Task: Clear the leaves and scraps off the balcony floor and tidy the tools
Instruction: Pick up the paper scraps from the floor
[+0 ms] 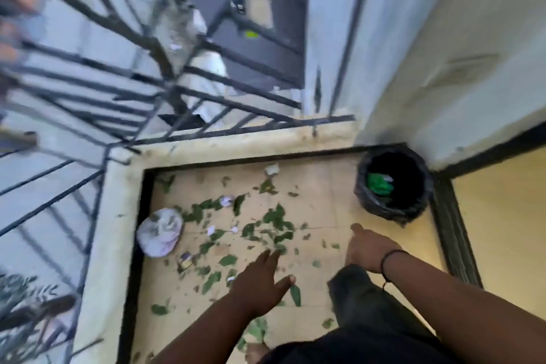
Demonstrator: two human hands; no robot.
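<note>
Bare and spread wide, the left hand (pixel 260 281) is hovering over green leaves (pixel 274 226) strewn left of the bin (pixel 394 183); the right hand (pixel 367 250) is hanging relaxed, holding nothing, below the bin. Crumpled paper (pixel 161 232) is lying further left, beside the kerb (pixel 118 216).

Balcony floor (pixel 325 210), pale tile with a dark border: green leaves (pixel 274 221) scattered across its middle, small white paper scraps (pixel 271 169) among them. Crumpled whitish bag (pixel 161 232) lies at the left edge. Black-lined bin (pixel 394 183) stands in the far right corner, something green inside. Left hand (pixel 260 281) is spread flat above the leaves, holding nothing. Right hand (pixel 369 248) reaches toward the bin, a black band (pixel 390 260) on its wrist. Black railing (pixel 206 103) runs beyond the kerb.
</note>
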